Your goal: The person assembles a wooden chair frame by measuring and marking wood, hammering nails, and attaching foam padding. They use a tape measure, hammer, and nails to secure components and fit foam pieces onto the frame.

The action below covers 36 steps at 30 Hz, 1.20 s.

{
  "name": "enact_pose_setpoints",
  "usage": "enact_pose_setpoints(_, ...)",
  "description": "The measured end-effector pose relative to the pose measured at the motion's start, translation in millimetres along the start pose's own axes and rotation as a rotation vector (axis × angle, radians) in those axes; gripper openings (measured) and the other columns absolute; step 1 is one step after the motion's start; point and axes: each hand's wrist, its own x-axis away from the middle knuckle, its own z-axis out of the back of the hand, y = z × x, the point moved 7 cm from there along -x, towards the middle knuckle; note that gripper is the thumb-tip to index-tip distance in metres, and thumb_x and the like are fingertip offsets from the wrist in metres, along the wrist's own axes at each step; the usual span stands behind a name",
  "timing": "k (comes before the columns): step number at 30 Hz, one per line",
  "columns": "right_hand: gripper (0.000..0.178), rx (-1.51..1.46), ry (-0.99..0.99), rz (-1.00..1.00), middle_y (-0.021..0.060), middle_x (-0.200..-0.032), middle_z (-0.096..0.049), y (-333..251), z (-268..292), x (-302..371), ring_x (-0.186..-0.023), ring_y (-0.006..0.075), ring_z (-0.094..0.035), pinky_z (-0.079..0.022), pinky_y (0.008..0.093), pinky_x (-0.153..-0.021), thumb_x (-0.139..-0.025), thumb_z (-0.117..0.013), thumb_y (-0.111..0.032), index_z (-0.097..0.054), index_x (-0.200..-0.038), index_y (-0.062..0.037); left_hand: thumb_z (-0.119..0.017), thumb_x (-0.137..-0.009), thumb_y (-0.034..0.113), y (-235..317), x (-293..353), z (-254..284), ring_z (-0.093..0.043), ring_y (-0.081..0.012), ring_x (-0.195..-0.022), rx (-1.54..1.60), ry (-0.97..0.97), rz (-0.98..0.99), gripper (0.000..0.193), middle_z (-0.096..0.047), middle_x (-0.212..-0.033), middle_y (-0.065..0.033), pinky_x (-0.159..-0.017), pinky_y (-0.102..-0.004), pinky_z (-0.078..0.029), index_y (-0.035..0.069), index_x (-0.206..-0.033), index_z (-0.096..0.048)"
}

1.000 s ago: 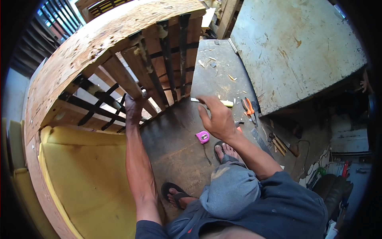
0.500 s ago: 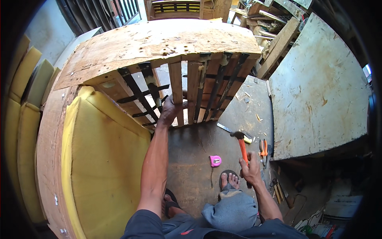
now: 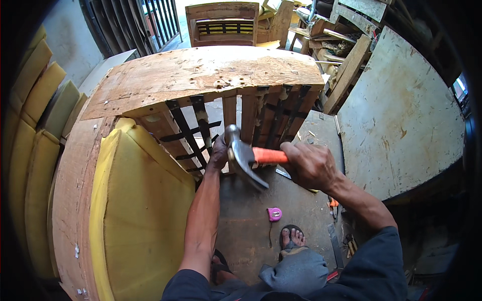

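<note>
My right hand (image 3: pixel 311 165) is closed round the orange handle of a claw hammer (image 3: pixel 243 154), raised in front of the wooden furniture frame (image 3: pixel 201 72). The hammer's head hangs just right of my left hand (image 3: pixel 218 154), covering part of its fingers. That left hand is wrapped round a light wooden slat (image 3: pixel 229 113) on the frame's inner side. Black straps (image 3: pixel 187 131) cross and run alongside the slats. Yellow foam (image 3: pixel 145 205) lines the frame's left part, beside my left forearm.
A pink tape measure (image 3: pixel 274 214) lies on the floor near my foot. Orange-handled pliers (image 3: pixel 333 204) rest further right, below a large pale panel (image 3: pixel 401 115). Foam cushions (image 3: pixel 37 160) are stacked at far left. Scrap wood (image 3: pixel 351 70) is piled at the back right.
My right hand has lifted the hammer up and leftward, from beside my knee to in front of the slats. My left hand keeps its hold; the view has tilted slightly.
</note>
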Motion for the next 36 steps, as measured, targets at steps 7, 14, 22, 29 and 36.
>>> enact_pose_setpoints(7,0.028,0.140,-0.091,-0.147,0.0036,-0.064,-0.051,45.7,-11.9,22.5,-0.050,0.0178,-0.057,-0.044,0.0339,-0.041,-0.092,-0.070,-0.026,-0.054,-0.106,-0.0073,-0.067,-0.099,0.018,-0.9,-6.7,-6.1,-0.066,-0.0144,-0.102,-0.192,-0.123,0.047,0.023,-0.066,-0.113,-0.0028,-0.092,-0.0323,-0.057,0.005,-0.118,-0.064)
enact_pose_setpoints(14,0.030,-0.085,-0.580,-0.569,0.0127,-0.069,-0.062,11.9,-62.7,195.0,-0.060,0.0329,-0.066,-0.049,0.0444,-0.051,-0.097,-0.062,-0.038,-0.059,-0.098,-0.0076,-0.073,-0.093,0.008,-16.7,-9.3,-2.5,-0.066,-0.0151,-0.105,0.020,-0.100,0.082,0.030,-0.067,-0.116,-0.0040,-0.093,-0.0325,-0.058,0.005,-0.121,-0.063)
enact_pose_setpoints(22,0.030,-0.312,-0.776,-0.942,0.0208,-0.091,-0.069,-55.6,-112.9,283.8,-0.082,0.0435,-0.068,-0.051,0.0556,-0.070,-0.096,-0.058,-0.037,-0.063,-0.101,-0.0081,-0.086,-0.080,0.027,6.0,2.2,-5.1,-0.067,-0.0147,-0.101,-0.063,-0.074,0.108,0.054,-0.068,-0.106,-0.0030,-0.087,-0.0312,-0.053,0.003,-0.121,-0.062)
enact_pose_setpoints(29,0.032,-0.205,-0.697,-1.168,0.0206,-0.093,-0.070,-23.5,-142.2,332.9,-0.084,0.0439,-0.068,-0.053,0.0555,-0.075,-0.094,-0.060,-0.037,-0.065,-0.102,-0.0066,-0.090,-0.076,0.017,2.5,-2.4,-18.0,-0.067,-0.0136,-0.097,-0.188,0.026,0.160,0.049,-0.072,-0.109,-0.0045,-0.089,-0.0306,-0.052,0.002,-0.118,-0.068)
enact_pose_setpoints(36,0.033,-0.139,-0.680,-1.407,0.0243,-0.106,-0.068,0.4,-84.6,446.3,-0.104,0.0411,-0.065,-0.051,0.0527,-0.090,-0.092,-0.061,-0.032,-0.070,-0.108,-0.0047,-0.084,-0.082,0.019,-31.0,0.8,14.6,-0.064,-0.0192,-0.103,-0.166,0.099,0.151,0.056,-0.065,-0.111,-0.0066,-0.095,-0.0336,-0.049,-0.001,-0.127,-0.057)
